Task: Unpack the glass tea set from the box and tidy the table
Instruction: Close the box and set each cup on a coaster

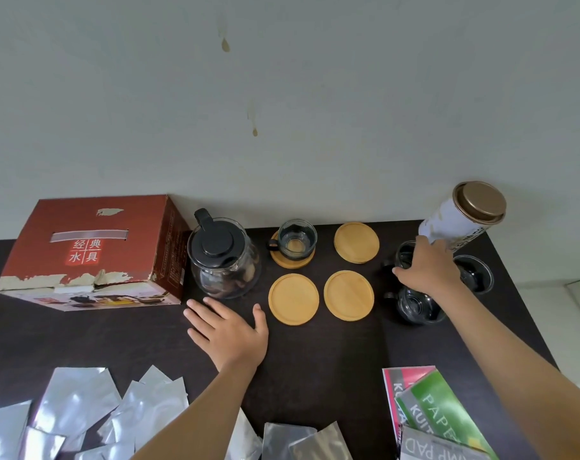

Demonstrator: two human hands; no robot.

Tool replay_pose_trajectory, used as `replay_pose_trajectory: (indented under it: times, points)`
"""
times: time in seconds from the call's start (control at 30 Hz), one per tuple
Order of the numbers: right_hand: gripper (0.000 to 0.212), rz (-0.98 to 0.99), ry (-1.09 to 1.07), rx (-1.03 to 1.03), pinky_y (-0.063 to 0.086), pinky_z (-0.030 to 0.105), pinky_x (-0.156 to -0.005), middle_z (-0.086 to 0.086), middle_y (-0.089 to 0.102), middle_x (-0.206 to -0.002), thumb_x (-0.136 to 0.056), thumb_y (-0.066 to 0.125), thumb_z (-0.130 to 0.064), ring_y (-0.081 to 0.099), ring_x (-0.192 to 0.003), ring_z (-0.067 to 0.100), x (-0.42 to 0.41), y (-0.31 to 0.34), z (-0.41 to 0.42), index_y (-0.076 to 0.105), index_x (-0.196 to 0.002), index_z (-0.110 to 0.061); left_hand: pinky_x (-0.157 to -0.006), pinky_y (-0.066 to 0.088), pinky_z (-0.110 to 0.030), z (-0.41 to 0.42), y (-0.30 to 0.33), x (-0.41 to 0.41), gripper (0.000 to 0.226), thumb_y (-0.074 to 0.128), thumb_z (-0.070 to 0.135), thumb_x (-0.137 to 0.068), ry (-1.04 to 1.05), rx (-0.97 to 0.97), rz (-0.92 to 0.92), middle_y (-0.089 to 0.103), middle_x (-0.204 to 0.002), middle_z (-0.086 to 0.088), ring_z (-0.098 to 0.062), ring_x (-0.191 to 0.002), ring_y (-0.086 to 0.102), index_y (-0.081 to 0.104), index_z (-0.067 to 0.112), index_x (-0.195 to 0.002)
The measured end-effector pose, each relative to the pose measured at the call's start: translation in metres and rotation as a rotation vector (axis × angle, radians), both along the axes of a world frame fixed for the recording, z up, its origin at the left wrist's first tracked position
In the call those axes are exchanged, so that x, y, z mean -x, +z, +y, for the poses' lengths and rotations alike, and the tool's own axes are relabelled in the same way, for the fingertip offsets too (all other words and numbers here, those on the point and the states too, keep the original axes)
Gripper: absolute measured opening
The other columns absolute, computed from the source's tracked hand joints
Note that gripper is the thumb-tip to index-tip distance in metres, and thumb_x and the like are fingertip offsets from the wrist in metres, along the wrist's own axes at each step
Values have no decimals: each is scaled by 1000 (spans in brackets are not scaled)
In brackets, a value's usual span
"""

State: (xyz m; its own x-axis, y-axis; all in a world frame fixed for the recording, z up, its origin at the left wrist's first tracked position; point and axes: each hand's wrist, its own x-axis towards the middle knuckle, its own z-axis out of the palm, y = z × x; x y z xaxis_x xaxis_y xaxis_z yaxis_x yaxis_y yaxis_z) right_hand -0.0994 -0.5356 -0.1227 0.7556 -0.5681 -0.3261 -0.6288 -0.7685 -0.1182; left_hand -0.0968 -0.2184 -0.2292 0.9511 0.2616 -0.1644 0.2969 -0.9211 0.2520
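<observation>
We look down on a dark table (315,353) set against a pale wall (282,94). At the back left lies the red cardboard box (93,254), its lower edge torn, and just beside it on the right stands the glass teapot (224,260) with its black lid on. To the right of the teapot we see four round wooden coasters: the back left coaster (292,258) carries a glass cup (297,239) with a dark handle, while the back right coaster (356,242), the front left coaster (293,298) and the front right coaster (348,293) are bare. Our left hand (230,330) rests flat on the table in front of the teapot, fingers straight and spread, holding nothing. Our right hand (426,268) reaches to the back right of the table and its fingers curl over the rim of a second glass cup (404,255), gripping it from above; that cup stands well apart from the coasters. Just in front of the right hand sits a third cup (414,307), and to the right of the wrist a fourth cup (474,273). Behind the right hand stands a white tin (461,224) with a bronze lid, tilted in this wide view. Along the near edge lie a scatter of silvery foil packets (83,403) on the left and some red and green paper pads (438,410) on the right.
</observation>
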Motion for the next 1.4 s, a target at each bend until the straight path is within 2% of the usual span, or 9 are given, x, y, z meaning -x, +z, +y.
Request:
replay_pose_trajectory:
  times: [0.07,0.27,0.73,0.83,0.93,1.03,1.13,1.27,1.4]
  points:
    - [66,-52,6,4,43,42,-79,22,38,-128,-79,72,-36,36,-123,40,-2,1,1,38,-127,-7,-108,20,-59,0,0,0,97,31,62,-79,0,-4,0,13,-151,-33,-45,-140,9,19,-9,-143]
    - [72,-255,19,-57,46,40,-81,20,42,-126,-74,76,-36,40,-120,37,-27,3,18,41,-129,-8,-108,20,-59,1,0,-1,98,29,63,-78,0,-14,-1,13,-151,-33,-45,-140,10,19,-9,-143]
    - [71,-285,49,-103,43,34,-73,14,41,-129,-77,75,-38,37,-124,32,-69,-17,55,41,-133,-11,-109,20,-58,1,0,-1,98,26,64,-78,3,-7,0,12,-152,-31,-44,-141,9,18,-8,-144]
    - [78,-328,45,-128,46,37,-78,15,38,-134,-76,76,-38,35,-126,33,-66,-19,54,36,-138,-11,-108,20,-59,1,-1,-1,98,27,64,-78,2,-3,-9,13,-151,-32,-45,-141,10,19,-9,-143]
    - [89,-385,50,-156,47,43,-87,14,32,-140,-75,76,-42,31,-129,32,-52,-21,59,28,-144,-13,-109,20,-59,1,-1,-1,98,28,64,-78,1,-7,-3,12,-151,-32,-45,-141,9,19,-9,-143]
    - [84,-484,60,-157,49,45,-90,13,29,-144,-77,75,-38,26,-133,30,-26,-24,72,31,-143,-13,-109,19,-59,1,-2,0,97,30,63,-78,4,0,-9,13,-151,-32,-45,-141,9,19,-9,-143]
    - [79,-548,64,-165,43,46,-99,16,26,-148,-79,73,-29,21,-138,31,10,-30,87,33,-144,-11,-109,18,-58,1,-3,-1,97,33,63,-79,7,-6,-3,11,-151,-32,-44,-141,8,17,-8,-144]
    - [70,-698,17,-130,41,48,-101,22,38,-138,-76,77,-19,33,-132,36,60,-40,96,45,-136,-3,-109,18,-59,1,-4,-1,97,35,62,-79,12,-1,-5,12,-151,-32,-45,-141,7,18,-9,-143]
    - [63,-906,-192,-98,37,37,-103,22,41,-133,-75,74,-14,38,-128,35,97,-48,91,48,-132,0,-110,15,-59,1,-4,-1,96,46,58,-83,18,4,-8,9,-152,-31,-44,-141,5,16,-8,-144]
